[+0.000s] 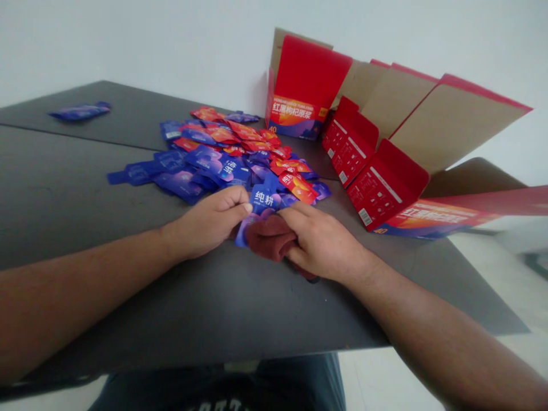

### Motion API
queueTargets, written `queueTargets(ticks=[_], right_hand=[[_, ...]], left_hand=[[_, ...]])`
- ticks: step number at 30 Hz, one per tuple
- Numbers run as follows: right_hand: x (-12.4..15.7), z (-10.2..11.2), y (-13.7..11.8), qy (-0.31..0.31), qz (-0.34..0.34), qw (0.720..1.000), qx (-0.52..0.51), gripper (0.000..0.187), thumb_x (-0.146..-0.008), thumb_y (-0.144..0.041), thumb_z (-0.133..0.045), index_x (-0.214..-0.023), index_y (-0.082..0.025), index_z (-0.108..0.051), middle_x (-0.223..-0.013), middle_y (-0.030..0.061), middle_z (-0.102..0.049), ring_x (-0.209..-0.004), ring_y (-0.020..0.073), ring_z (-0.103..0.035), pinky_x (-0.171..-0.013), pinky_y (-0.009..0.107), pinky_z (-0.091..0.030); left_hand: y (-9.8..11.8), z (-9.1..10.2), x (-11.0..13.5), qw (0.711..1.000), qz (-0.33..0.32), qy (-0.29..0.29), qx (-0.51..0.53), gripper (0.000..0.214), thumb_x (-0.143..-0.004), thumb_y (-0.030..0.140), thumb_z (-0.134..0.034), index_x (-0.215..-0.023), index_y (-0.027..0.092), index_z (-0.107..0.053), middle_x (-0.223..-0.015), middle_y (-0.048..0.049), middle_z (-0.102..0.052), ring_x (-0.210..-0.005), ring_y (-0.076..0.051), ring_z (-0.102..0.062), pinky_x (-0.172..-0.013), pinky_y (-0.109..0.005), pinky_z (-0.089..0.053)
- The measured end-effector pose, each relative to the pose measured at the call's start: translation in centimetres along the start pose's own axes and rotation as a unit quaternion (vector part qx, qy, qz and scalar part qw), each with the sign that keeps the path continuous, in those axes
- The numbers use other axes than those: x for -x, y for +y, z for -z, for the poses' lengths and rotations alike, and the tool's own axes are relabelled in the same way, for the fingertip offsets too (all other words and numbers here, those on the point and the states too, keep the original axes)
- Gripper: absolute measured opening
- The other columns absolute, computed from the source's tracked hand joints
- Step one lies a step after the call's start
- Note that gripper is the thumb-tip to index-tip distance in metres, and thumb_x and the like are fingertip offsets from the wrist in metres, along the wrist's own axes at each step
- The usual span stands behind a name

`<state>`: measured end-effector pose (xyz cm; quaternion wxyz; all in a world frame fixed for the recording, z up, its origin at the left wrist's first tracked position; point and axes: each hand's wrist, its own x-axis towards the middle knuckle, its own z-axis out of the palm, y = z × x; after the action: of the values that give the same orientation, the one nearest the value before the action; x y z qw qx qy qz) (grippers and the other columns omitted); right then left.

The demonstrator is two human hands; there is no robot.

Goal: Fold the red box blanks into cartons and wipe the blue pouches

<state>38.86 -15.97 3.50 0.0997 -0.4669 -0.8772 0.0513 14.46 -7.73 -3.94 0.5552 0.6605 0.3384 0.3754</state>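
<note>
Blue foil sachet [264, 200], white characters on its face, lay at the near edge of the pile [222, 148], flat on the table [85, 188]. Left hand [212, 220] pinched its near-left edge between thumb and forefinger, the other fingers curled under. Right hand [321, 240] was closed over a dark red cloth [269, 237], bunched and touching the sachet's lower end, which it partly hid. Sachet looked glossy, flat and unopened, as far as could be told.

Progress, by judgement: one sachet in hand, and the pile beyond it large and loose, with blue and red-orange packs overlapping, unsorted. No separate finished heap was seen by the hands. Most of the work looked left to do.

Right of the pile, a red box [299, 97] stood open, its inside not visible. Further right of the pile, cartons [377, 182] lay open on their sides, with nothing seen in them. Far left of the pile, well apart, lay a stray pack [79, 111].
</note>
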Motion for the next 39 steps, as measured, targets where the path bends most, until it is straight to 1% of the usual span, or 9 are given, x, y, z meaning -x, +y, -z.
queueTargets(ticks=[2,6,11,16,21,26,30,35,39], right_hand=[[0.0,0.0,0.1,0.009,-0.013,1.0,0.0,0.024,-0.096,-0.02,-0.065,-0.12,-0.019,-0.067,-0.116,0.0109,-0.07,-0.103,0.0256,-0.066,-0.086,0.038,-0.054],[-0.1,-0.1,0.4,-0.024,0.04,0.999,-0.016,0.022,-0.095,-0.019,-0.065,-0.116,-0.02,-0.067,-0.115,0.0095,-0.071,-0.103,0.025,-0.066,-0.087,0.037,-0.054],[-0.4,0.1,1.0,0.046,-0.053,0.997,-0.017,0.025,-0.09,-0.016,-0.064,-0.115,-0.018,-0.065,-0.112,0.0108,-0.071,-0.105,0.0273,-0.067,-0.091,0.04,-0.055],[-0.4,0.0,1.0,0.015,-0.003,1.0,-0.022,0.025,-0.09,-0.017,-0.063,-0.114,-0.02,-0.064,-0.119,0.0122,-0.071,-0.108,0.0278,-0.067,-0.091,0.04,-0.056],[-0.5,0.1,1.6,0.079,-0.085,0.993,-0.011,0.019,-0.089,-0.018,-0.063,-0.109,-0.021,-0.063,-0.111,0.011,-0.071,-0.103,0.028,-0.066,-0.089,0.04,-0.054],[-0.5,0.1,1.5,0.03,-0.018,0.999,-0.034,0.021,-0.089,-0.018,-0.063,-0.11,-0.021,-0.063,-0.112,0.0098,-0.071,-0.103,0.0264,-0.066,-0.088,0.038,-0.054],[-0.7,0.0,2.1,0.093,-0.08,0.992,-0.031,0.021,-0.088,-0.018,-0.062,-0.109,-0.02,-0.064,-0.112,0.0113,-0.073,-0.108,0.0284,-0.068,-0.092,0.04,-0.054],[-0.8,0.2,2.3,0.069,-0.042,0.996,-0.049,0.023,-0.088,-0.021,-0.064,-0.111,-0.019,-0.067,-0.109,0.01,-0.074,-0.106,0.0279,-0.069,-0.093,0.041,-0.056],[-0.9,0.6,2.6,0.102,-0.09,0.988,-0.068,0.035,-0.09,-0.017,-0.062,-0.124,-0.018,-0.071,-0.12,0.0119,-0.077,-0.114,0.0293,-0.071,-0.1,0.044,-0.055]], left_hand=[[0.0,-0.1,0.0,1.0,0.022,0.001,0.022,0.022,-0.102,0.037,-0.068,-0.091,0.024,-0.055,-0.075,0.0023,-0.05,-0.062,-0.014,-0.046,-0.057,-0.029,-0.04],[-0.1,0.0,0.0,1.0,0.018,0.01,0.017,0.024,-0.101,0.038,-0.071,-0.09,0.024,-0.055,-0.076,0.0014,-0.052,-0.063,-0.015,-0.047,-0.057,-0.028,-0.04],[0.4,-0.1,0.1,1.0,0.014,-0.008,-0.018,0.022,-0.101,0.04,-0.066,-0.09,0.024,-0.054,-0.072,0.0033,-0.05,-0.06,-0.015,-0.044,-0.054,-0.028,-0.038],[1.7,0.1,0.2,0.993,-0.015,-0.036,-0.114,0.024,-0.102,0.04,-0.062,-0.087,0.023,-0.054,-0.074,0.0028,-0.052,-0.063,-0.014,-0.045,-0.057,-0.028,-0.04],[2.7,0.0,0.2,0.988,-0.006,-0.043,-0.148,0.024,-0.1,0.04,-0.061,-0.085,0.023,-0.053,-0.072,0.0028,-0.052,-0.063,-0.016,-0.048,-0.059,-0.029,-0.04],[2.6,0.0,0.2,0.985,-0.015,-0.057,-0.159,0.024,-0.098,0.043,-0.061,-0.086,0.023,-0.054,-0.075,0.0014,-0.055,-0.064,-0.016,-0.05,-0.058,-0.03,-0.04],[2.7,0.0,0.2,0.986,-0.005,-0.062,-0.155,0.026,-0.098,0.045,-0.062,-0.086,0.023,-0.054,-0.072,0.0025,-0.055,-0.062,-0.016,-0.049,-0.059,-0.029,-0.04],[2.9,0.1,0.3,0.981,-0.034,-0.08,-0.174,0.03,-0.102,0.046,-0.059,-0.085,0.022,-0.055,-0.076,0.0013,-0.056,-0.068,-0.016,-0.051,-0.063,-0.029,-0.042],[3.2,0.0,0.3,0.979,-0.029,-0.082,-0.184,0.026,-0.101,0.043,-0.059,-0.085,0.023,-0.054,-0.073,0.0025,-0.055,-0.065,-0.016,-0.049,-0.061,-0.029,-0.04]])
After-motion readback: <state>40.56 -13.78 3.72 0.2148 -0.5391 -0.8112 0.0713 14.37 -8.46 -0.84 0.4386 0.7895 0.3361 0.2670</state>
